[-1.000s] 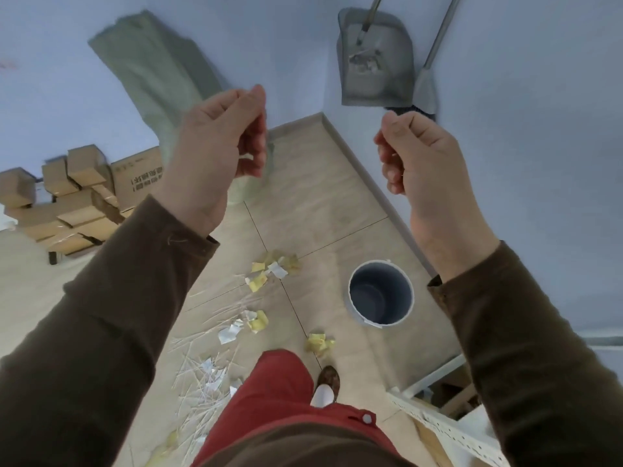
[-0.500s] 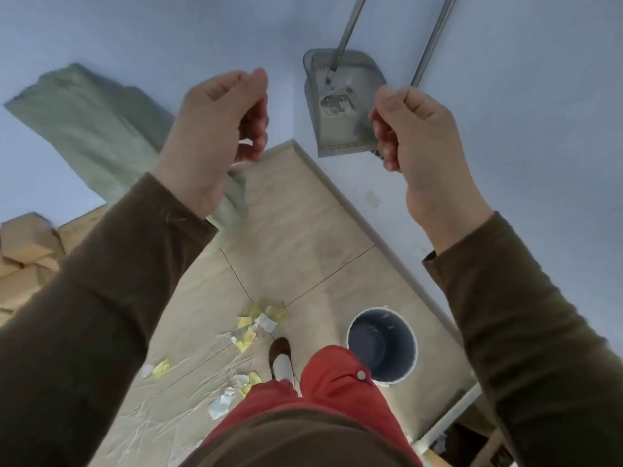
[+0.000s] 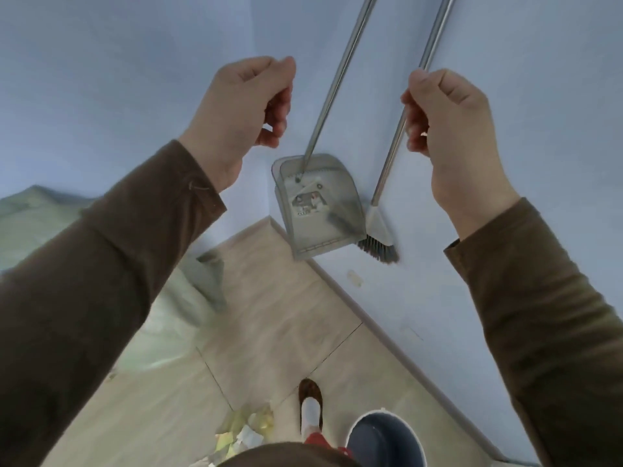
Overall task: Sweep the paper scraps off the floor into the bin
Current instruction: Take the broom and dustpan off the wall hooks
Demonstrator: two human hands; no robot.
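A grey broom [image 3: 379,251] and a translucent grey dustpan [image 3: 320,210] hang side by side against the blue wall on long metal handles. My right hand [image 3: 451,129] is curled around the broom's handle [image 3: 387,170], with a fingertip over the shaft. Just left of the dustpan's handle [image 3: 337,79], my left hand [image 3: 242,109] is loosely curled and holds nothing. Yellow and white paper scraps [image 3: 246,429] lie on the tiled floor at the bottom of view. The round blue-grey bin [image 3: 384,439] stands to their right, beside the wall.
A green sack [image 3: 30,224] leans in the corner at the left. My foot in a brown shoe [image 3: 310,402] stands between the scraps and the bin. A skirting board [image 3: 371,318] runs along the wall's foot.
I have stepped closer to the wall, so the broom and dustpan now fill the middle of view. My right hand has reached the broom's handle. The cardboard boxes have left the view.
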